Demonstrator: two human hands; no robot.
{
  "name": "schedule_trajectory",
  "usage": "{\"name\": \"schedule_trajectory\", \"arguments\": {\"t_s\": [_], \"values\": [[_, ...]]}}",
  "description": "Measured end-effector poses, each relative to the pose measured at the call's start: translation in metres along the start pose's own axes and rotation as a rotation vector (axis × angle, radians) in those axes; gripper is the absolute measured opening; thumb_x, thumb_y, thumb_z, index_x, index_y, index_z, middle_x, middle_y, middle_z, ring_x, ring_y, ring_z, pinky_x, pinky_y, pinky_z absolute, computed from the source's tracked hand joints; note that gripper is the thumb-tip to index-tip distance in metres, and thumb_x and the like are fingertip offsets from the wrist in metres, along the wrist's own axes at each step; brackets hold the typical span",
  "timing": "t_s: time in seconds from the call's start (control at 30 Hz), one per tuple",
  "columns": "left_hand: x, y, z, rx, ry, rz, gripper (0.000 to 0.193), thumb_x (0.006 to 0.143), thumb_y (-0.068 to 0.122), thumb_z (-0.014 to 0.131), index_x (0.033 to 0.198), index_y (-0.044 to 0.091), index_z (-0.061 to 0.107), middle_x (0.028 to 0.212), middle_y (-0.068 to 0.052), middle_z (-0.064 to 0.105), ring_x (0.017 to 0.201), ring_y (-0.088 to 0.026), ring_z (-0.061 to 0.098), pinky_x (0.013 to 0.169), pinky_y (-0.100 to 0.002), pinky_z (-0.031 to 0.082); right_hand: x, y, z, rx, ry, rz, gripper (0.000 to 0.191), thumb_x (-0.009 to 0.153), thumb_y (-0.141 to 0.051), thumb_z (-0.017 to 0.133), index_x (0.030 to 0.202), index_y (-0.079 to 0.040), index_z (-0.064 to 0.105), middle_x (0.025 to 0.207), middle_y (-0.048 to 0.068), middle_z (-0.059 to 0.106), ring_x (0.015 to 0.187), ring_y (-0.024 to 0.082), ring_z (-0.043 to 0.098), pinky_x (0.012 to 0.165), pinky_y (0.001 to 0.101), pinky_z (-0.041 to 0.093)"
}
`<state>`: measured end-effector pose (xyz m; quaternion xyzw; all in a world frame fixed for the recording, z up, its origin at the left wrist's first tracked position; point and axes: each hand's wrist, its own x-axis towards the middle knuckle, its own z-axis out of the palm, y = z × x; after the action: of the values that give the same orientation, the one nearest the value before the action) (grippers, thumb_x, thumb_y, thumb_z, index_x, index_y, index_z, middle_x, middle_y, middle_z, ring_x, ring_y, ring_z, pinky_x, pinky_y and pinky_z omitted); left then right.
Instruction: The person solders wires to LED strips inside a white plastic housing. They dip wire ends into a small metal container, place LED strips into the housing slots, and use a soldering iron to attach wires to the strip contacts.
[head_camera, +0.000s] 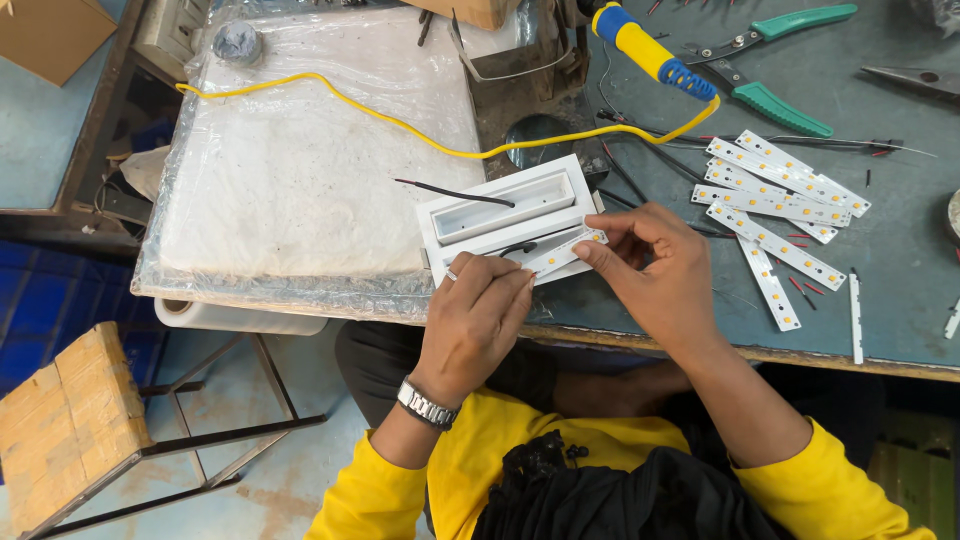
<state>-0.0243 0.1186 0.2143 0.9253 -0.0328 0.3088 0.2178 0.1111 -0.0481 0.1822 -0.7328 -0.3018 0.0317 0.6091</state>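
2 hands on 1 white rectangular housing (505, 215) — I log left hand (472, 318) fingers pressed on it, right hand (655, 270) pinching 1 flat LED strip (565, 252); 2 green-handled pliers (775, 60) nearby.

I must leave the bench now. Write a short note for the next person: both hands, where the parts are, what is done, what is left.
Left hand: rests on the white housing, fingertips on one end of the LED strip.
Right hand: pinches the strip's other end.
The strip lies across the housing's front edge, not yet seated inside.
A black wire sticks out of the housing.
More strips lie loose on the table, at right; the soldering iron is behind.
Left: seating the strip, probably wiring.
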Motion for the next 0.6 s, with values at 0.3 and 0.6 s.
{"name": "schedule_trajectory", "arguments": {"t_s": [0.3, 0.6], "values": [[0.0009, 0.0041, -0.0014, -0.052, 0.055, -0.046, 0.015, 0.087, 0.004, 0.079, 0.1, 0.005, 0.07, 0.1, -0.005, 0.068, 0.092, -0.026, 0.065, 0.079, -0.037, 0.054, -0.0043, 0.0024, 0.0004, -0.005, 0.041, 0.041, 0.025, 0.088, -0.015, 0.085, 0.109, -0.005, 0.077, 0.084, -0.001, 0.061, 0.068, 0.003, 0.054, 0.06, 0.0198, 0.043], [0.0038, 0.0079, -0.0015, -0.072, 0.078, 0.083, 0.02, 0.084, -0.003, 0.076, 0.102, 0.001, 0.068, 0.11, -0.01, 0.069, 0.098, -0.028, 0.067, 0.084, -0.038, 0.057, -0.0045, 0.0031, 0.0036, 0.003, 0.056, 0.035, 0.024, 0.087, -0.014, 0.085, 0.108, -0.005, 0.077, 0.085, -0.001, 0.062, 0.07, 0.003, 0.055, 0.06, 0.0195, 0.044]]}}
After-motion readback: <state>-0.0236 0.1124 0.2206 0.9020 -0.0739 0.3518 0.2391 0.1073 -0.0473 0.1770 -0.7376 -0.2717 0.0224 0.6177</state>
